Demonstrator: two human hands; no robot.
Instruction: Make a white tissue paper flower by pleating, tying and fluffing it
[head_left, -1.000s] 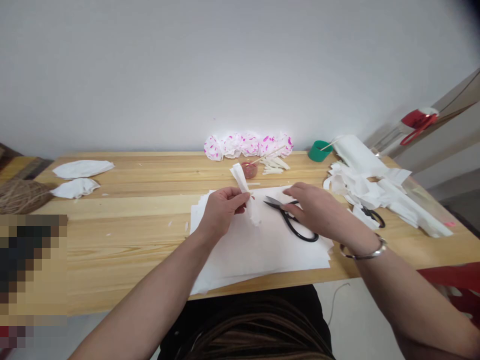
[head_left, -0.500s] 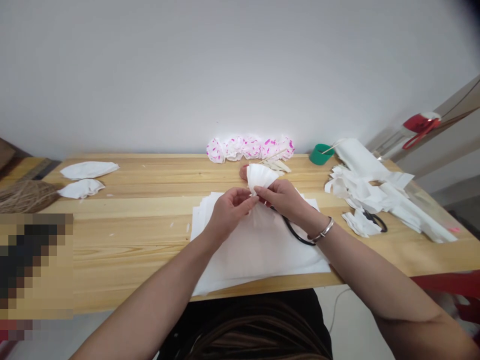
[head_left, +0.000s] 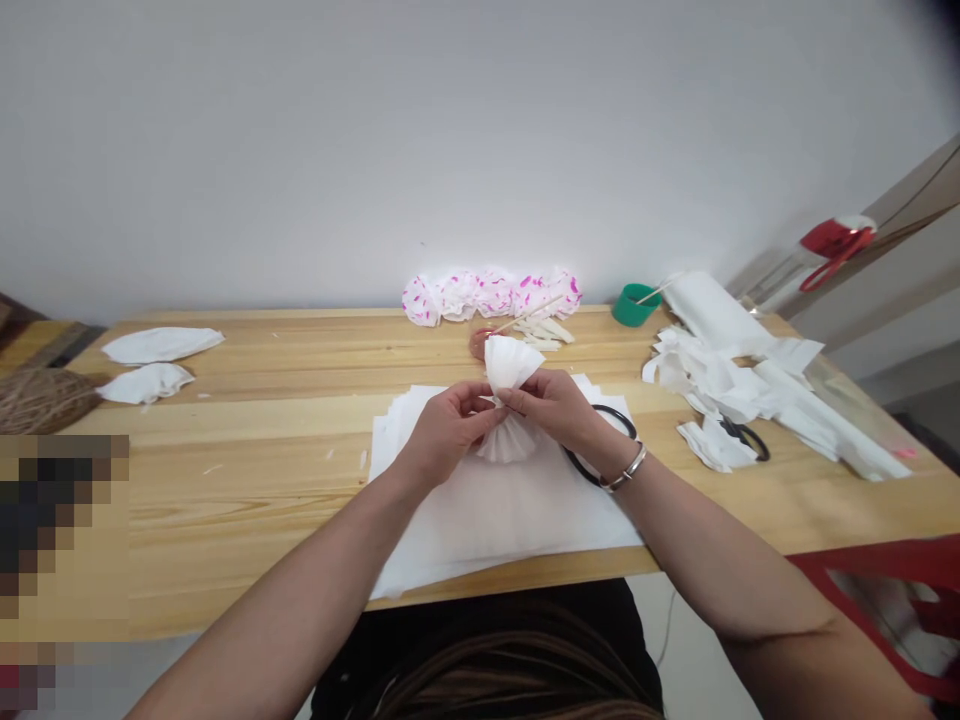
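A pleated white paper bow (head_left: 512,362) fans out above and below its pinched middle. My left hand (head_left: 457,425) grips that middle from the left, fingers closed. From the other side my right hand (head_left: 551,405) pinches the same gathered spot with thumb and fingers. Whether a tie runs round the middle is hidden by the fingers. Under both hands lies a stack of white paper sheets (head_left: 480,540). Black-handled scissors (head_left: 626,420) rest on the stack, partly covered by my right wrist.
Paper flowers with pink specks (head_left: 491,293) line the wall. A reddish dish (head_left: 480,343) with a stick and pale strips sit before them. Right are a green cup (head_left: 636,306), paper scraps (head_left: 690,375) and a bottle (head_left: 832,245); left, folded papers (head_left: 161,345) and twine (head_left: 49,398).
The lower half of the paper bow now shows fanned out below my fingers. Both hands still pinch its middle. The whole view has shifted slightly.
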